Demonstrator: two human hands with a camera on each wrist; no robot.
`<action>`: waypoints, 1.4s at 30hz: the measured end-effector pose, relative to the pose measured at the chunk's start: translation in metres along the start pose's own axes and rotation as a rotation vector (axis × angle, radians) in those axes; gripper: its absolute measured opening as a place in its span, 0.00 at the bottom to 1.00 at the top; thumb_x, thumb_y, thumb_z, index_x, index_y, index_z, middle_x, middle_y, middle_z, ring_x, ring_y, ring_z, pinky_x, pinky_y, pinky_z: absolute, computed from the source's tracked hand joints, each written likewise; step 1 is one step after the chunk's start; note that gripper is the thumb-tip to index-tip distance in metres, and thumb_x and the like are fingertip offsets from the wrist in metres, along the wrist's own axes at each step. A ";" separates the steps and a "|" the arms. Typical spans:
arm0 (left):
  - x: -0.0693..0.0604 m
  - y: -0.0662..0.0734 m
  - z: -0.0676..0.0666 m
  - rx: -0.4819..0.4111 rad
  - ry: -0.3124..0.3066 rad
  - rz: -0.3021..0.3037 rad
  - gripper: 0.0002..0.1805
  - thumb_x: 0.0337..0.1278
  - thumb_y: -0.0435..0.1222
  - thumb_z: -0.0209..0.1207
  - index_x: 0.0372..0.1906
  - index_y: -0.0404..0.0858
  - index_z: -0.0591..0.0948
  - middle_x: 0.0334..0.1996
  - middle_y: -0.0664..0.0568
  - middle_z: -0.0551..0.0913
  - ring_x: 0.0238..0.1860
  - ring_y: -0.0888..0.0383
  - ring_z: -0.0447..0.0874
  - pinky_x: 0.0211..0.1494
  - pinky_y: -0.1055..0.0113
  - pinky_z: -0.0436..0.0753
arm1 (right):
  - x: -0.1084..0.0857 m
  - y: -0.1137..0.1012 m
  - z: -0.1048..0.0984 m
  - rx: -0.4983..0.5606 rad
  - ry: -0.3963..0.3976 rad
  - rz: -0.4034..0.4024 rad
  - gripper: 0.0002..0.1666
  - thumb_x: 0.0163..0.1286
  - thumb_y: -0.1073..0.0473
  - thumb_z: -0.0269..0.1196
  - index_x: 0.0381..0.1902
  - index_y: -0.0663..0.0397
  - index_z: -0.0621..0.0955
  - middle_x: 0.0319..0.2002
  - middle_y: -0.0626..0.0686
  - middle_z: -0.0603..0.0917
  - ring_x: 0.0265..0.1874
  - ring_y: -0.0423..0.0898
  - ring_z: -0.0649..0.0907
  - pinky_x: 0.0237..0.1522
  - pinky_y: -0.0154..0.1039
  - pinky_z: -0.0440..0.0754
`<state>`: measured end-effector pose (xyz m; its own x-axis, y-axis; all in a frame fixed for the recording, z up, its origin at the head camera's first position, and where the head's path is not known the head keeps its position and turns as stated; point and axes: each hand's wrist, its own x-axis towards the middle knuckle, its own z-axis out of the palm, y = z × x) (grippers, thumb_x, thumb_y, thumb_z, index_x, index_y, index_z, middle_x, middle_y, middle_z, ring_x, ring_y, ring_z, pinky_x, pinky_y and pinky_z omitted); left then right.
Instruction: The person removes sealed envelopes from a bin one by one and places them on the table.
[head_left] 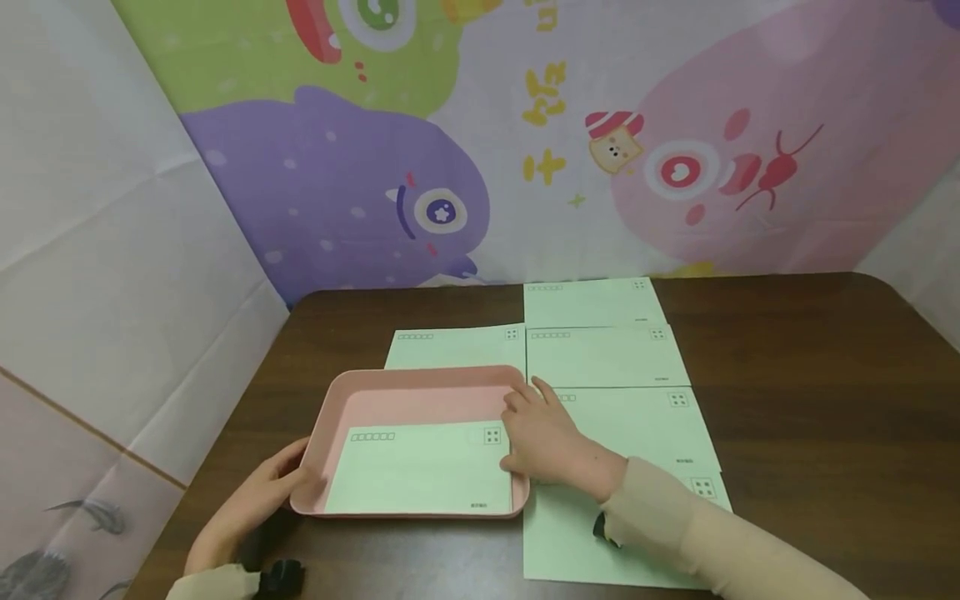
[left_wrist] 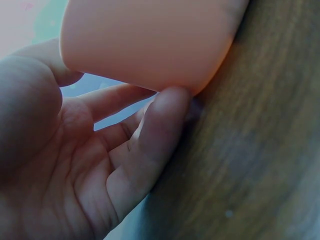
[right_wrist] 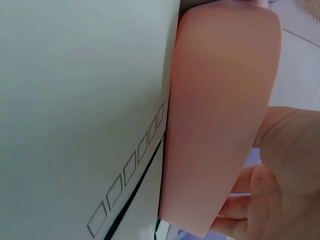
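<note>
A shallow pink tray (head_left: 420,380) sits at the left middle of the table. Inside it lies a pale envelope (head_left: 420,471) with a row of small boxes and a stamp square. At the tray's left side, my left hand (head_left: 262,496) grips the edge, thumb at the rim and fingers lower down, as the left wrist view shows. My right hand (head_left: 543,433) holds the opposite side, with its thumb and fingers over the rim. In the right wrist view the tray's outer wall (right_wrist: 220,110) stands between that hand and the envelopes.
Several similar envelopes (head_left: 607,354) form a column on the dark wooden table (head_left: 810,400), partly under my right forearm. Another envelope (head_left: 457,346) shows behind the tray. A cartoon-printed cloth (head_left: 555,225) hangs along the back edge.
</note>
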<state>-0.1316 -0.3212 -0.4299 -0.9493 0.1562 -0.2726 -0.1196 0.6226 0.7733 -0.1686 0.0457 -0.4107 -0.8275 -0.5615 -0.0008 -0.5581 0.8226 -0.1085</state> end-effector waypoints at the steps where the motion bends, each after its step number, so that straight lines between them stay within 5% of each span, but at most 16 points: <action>1: 0.000 0.000 0.000 0.000 -0.003 0.000 0.34 0.63 0.44 0.49 0.68 0.31 0.54 0.64 0.34 0.61 0.63 0.44 0.59 0.55 0.65 0.68 | -0.001 -0.001 0.000 -0.004 0.008 0.000 0.28 0.49 0.44 0.67 0.41 0.60 0.80 0.53 0.55 0.75 0.62 0.53 0.65 0.66 0.52 0.49; 11: 0.000 0.000 0.000 0.009 -0.006 0.013 0.34 0.63 0.42 0.49 0.67 0.29 0.54 0.63 0.33 0.61 0.62 0.43 0.60 0.53 0.69 0.69 | -0.001 -0.001 0.001 0.114 0.142 0.021 0.18 0.46 0.54 0.69 0.31 0.52 0.72 0.32 0.48 0.73 0.43 0.49 0.73 0.63 0.51 0.55; 18: 0.001 0.001 0.003 -0.020 -0.012 -0.002 0.35 0.63 0.43 0.48 0.68 0.29 0.52 0.65 0.32 0.58 0.64 0.41 0.57 0.61 0.50 0.63 | -0.002 0.001 -0.002 0.250 0.176 0.038 0.10 0.47 0.59 0.68 0.19 0.48 0.74 0.28 0.44 0.74 0.37 0.45 0.73 0.61 0.50 0.56; 21: 0.001 0.001 0.003 -0.024 -0.015 0.004 0.35 0.63 0.42 0.48 0.68 0.29 0.52 0.64 0.32 0.59 0.64 0.41 0.58 0.60 0.51 0.64 | -0.002 0.001 -0.003 0.268 0.204 0.037 0.12 0.46 0.59 0.69 0.13 0.46 0.75 0.25 0.42 0.75 0.36 0.43 0.75 0.60 0.51 0.58; 33: -0.001 0.000 -0.001 -0.003 -0.014 0.047 0.32 0.65 0.41 0.46 0.67 0.29 0.54 0.63 0.33 0.62 0.61 0.43 0.61 0.56 0.56 0.68 | -0.003 -0.003 -0.012 0.349 0.277 0.034 0.16 0.44 0.58 0.72 0.09 0.44 0.75 0.17 0.37 0.77 0.30 0.38 0.77 0.59 0.51 0.61; 42: 0.000 0.001 0.002 -0.026 -0.013 0.018 0.32 0.64 0.41 0.47 0.68 0.30 0.55 0.63 0.33 0.62 0.62 0.42 0.60 0.59 0.51 0.66 | -0.008 -0.001 -0.016 0.359 0.268 0.016 0.14 0.48 0.58 0.69 0.11 0.44 0.75 0.17 0.38 0.77 0.25 0.37 0.76 0.59 0.51 0.60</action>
<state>-0.1309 -0.3190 -0.4305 -0.9475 0.1778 -0.2657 -0.1099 0.5995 0.7928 -0.1625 0.0513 -0.3947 -0.8487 -0.4675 0.2472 -0.5279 0.7212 -0.4485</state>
